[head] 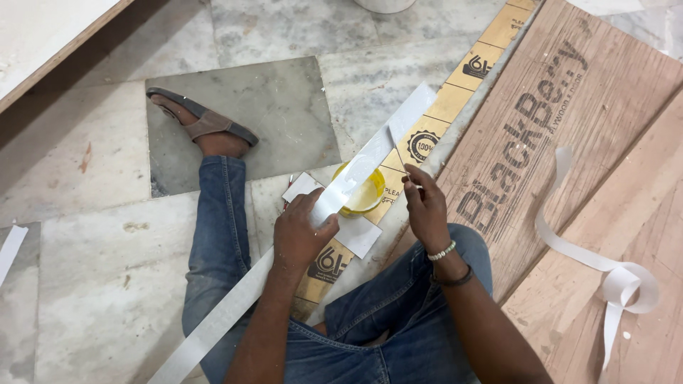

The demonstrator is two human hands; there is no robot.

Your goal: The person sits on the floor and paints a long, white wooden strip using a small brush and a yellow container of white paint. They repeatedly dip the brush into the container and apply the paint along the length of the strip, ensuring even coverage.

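My left hand [302,231] grips a long white edge-banding strip [370,153] that runs diagonally from the lower left across my knee up to the far right. Beneath the strip sits a small yellow container of glue [370,197] on a white card [356,233]. My right hand [425,206] pinches a thin stick-like applicator [397,146] whose tip touches the strip's upper part. Both hands are over a plywood board's edge with a yellow printed band [466,71].
I sit on a marble floor [92,235] in blue jeans, one sandalled foot [203,124] stretched out. Brown plywood sheets [555,121] lie to the right with a loose curled white strip [605,270] on them. A white board edge [43,35] is at upper left.
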